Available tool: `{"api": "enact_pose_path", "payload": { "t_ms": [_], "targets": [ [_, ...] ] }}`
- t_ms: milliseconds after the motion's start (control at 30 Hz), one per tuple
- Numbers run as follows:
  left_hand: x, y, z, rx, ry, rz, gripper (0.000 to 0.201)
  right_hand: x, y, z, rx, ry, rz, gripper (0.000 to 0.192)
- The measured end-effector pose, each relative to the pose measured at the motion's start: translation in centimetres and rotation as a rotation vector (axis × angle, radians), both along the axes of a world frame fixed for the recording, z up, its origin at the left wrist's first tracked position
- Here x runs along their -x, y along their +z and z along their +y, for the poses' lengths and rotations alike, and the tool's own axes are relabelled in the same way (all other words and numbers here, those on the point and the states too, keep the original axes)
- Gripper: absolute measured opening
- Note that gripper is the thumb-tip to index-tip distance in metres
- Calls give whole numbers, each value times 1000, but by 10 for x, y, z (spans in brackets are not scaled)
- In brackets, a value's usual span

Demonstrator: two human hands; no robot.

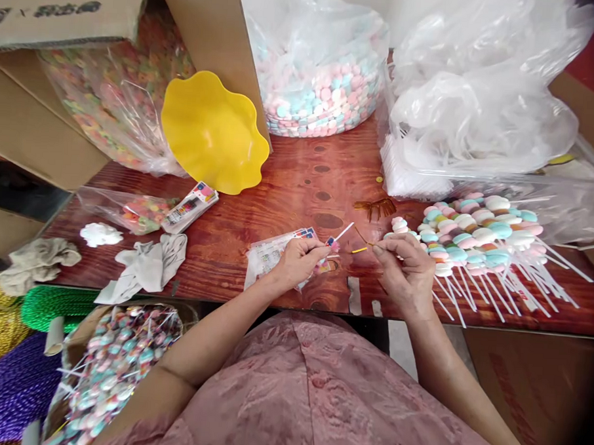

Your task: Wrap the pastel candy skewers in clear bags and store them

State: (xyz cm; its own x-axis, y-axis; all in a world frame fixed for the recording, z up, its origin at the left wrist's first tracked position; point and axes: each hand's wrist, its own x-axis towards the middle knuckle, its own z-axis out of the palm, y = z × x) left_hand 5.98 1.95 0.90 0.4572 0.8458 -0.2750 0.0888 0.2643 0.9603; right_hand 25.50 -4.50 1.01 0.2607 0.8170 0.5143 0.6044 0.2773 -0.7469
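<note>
Just at 6 o'clock on the bench [299, 183], the left hand [298, 262] pinches a bagged candy stick [336, 239], fingers closed on it. At its 3 o'clock, the right hand [408, 270] pinches a gold twist tie [362, 246]. More candy sticks [478, 240] are piled at 3 o'clock; a yellow bowl [212, 133] sits at 11.

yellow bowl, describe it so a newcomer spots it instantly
Start at the open cardboard box at the table's far left. The yellow bowl leans against its flap, tipped on its side. It is the only solid yellow, wavy-rimmed item; its neighbours are clear candy bags.
</note>
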Motion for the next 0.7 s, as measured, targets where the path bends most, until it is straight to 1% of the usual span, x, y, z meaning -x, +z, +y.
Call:
{"api": "enact_pose_path", "payload": {
  "t_ms": [133,200,300,400,500,600,667,700],
  "targets": [
    [-5,1,-4,-2,-35,-24,31,22,5,-6,29,177,22,13],
    [-6,2,-6,-29,-58,-51,27,35,4,-5,63,252,-8,21],
    [0,5,-9,-39,-83,-64,20,47,-1,-2,104,270,17,27],
    [10,5,-10,21,-102,-74,16,48,-9,3,146,291,56,24],
    [16,4,-10,84,-68,-95,19,47,-13,7,154,355,34,28],
    [19,3,-9,103,-36,-96,19,48,-13,9,144,403,5,31],
    [21,2,-7,94,-21,-100,19,51,-12,8,142,398,12,32],
    [22,2,-6,86,-13,-105,19,53,-11,6,142,367,29,30]
  ]
}}
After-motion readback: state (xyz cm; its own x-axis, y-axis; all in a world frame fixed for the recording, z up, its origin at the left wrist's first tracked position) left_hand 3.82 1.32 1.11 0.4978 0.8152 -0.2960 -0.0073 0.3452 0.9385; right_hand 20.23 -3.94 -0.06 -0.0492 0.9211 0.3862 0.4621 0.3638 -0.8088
